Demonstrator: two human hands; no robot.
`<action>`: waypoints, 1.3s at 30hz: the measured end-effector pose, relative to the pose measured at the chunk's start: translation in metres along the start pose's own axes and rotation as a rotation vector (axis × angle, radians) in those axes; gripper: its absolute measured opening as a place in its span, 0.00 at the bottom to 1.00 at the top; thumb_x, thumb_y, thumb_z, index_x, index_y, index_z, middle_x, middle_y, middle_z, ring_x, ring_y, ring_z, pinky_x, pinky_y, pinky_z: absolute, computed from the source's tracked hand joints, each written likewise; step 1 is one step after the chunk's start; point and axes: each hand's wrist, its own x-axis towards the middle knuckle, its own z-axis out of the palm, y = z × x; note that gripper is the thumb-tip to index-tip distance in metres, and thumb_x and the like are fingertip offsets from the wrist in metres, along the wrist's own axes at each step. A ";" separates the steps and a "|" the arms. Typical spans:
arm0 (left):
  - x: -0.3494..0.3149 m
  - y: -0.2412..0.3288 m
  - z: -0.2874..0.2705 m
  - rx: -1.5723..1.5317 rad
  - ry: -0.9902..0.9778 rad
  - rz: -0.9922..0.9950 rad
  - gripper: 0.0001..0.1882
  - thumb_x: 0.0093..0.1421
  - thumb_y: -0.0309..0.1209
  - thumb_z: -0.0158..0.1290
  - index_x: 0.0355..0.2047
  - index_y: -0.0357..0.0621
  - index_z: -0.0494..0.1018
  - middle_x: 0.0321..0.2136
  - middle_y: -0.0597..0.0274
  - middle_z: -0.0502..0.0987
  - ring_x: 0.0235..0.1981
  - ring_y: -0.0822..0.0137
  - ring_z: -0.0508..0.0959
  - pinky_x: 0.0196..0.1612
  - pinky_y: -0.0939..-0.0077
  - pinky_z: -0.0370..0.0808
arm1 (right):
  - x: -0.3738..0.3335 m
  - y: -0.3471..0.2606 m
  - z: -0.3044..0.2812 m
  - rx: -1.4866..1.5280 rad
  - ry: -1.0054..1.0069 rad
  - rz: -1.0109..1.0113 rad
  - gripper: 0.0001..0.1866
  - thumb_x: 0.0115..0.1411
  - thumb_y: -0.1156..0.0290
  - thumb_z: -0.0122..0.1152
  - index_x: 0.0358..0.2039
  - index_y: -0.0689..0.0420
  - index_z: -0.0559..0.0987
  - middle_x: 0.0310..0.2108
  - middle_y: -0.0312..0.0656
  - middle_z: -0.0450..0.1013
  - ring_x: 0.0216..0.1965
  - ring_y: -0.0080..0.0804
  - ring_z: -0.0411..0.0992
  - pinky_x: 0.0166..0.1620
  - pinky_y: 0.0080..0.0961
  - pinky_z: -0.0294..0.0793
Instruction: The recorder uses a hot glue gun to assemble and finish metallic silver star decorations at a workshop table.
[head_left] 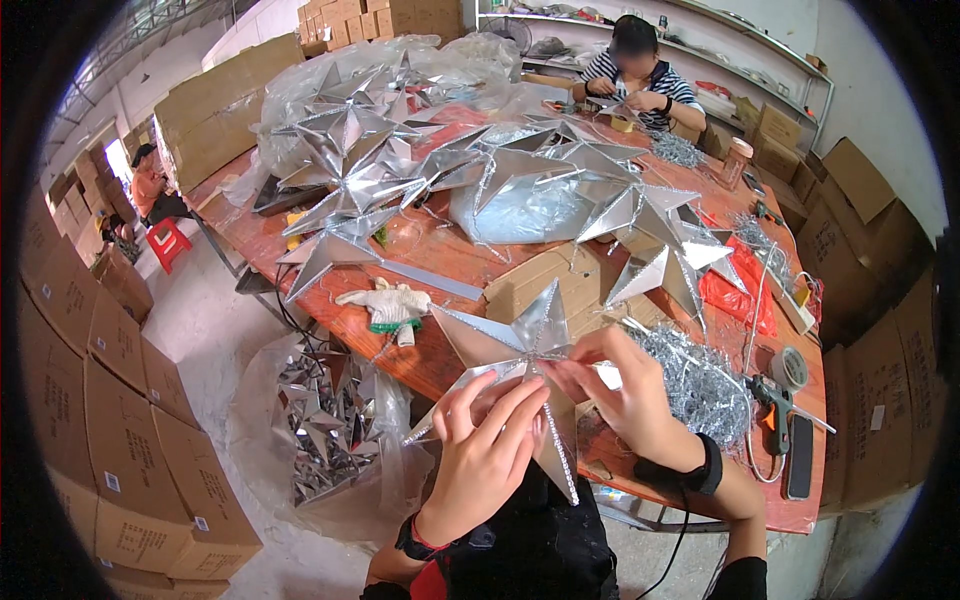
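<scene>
A silver five-pointed star [540,325] with folded, ridged arms tilts over the near table edge in front of me. Beaded silver trim runs down the ridge of its nearest arm. My left hand [480,450] lies over the star's lower left, its bent fingers gripping near the centre. With thumb and fingers pinched, my right hand [630,390] works at the centre from the right; what it pinches is hidden. Close by my right hand sits a tangled pile of silver beaded strands [700,385]. A white work glove [385,305] with a green cuff lies left of the star.
Several finished-looking silver stars [345,180] cover the middle of the red table [420,350]. A glue gun [772,412], phone [798,458] and tape roll [789,368] lie at right. A plastic sack [330,420] of silver pieces stands below left. Across sits another person [640,90]. Cartons [120,430] flank me.
</scene>
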 end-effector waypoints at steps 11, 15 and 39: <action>0.000 -0.003 -0.012 -0.038 0.060 -0.001 0.18 0.52 0.24 0.50 0.46 0.47 0.72 0.49 0.68 0.70 0.53 0.59 0.62 0.54 0.64 0.55 | -0.014 -0.016 -0.057 0.247 0.032 0.313 0.09 0.66 0.68 0.39 0.31 0.59 0.61 0.20 0.37 0.59 0.20 0.23 0.58 0.25 0.20 0.60; 0.013 0.004 -0.061 -0.234 0.199 0.014 0.13 0.52 0.23 0.47 0.39 0.40 0.73 0.45 0.57 0.72 0.47 0.55 0.67 0.50 0.61 0.64 | -0.024 -0.008 -0.065 0.195 0.111 0.300 0.13 0.67 0.68 0.38 0.26 0.59 0.62 0.17 0.33 0.57 0.18 0.19 0.53 0.22 0.19 0.55; -0.013 -0.100 -0.128 -0.138 0.400 -0.090 0.16 0.58 0.37 0.45 0.39 0.39 0.72 0.34 0.56 0.75 0.37 0.59 0.73 0.49 0.63 0.65 | -0.021 -0.008 -0.073 0.268 0.185 0.183 0.16 0.66 0.68 0.44 0.21 0.60 0.66 0.13 0.35 0.61 0.15 0.21 0.58 0.20 0.20 0.58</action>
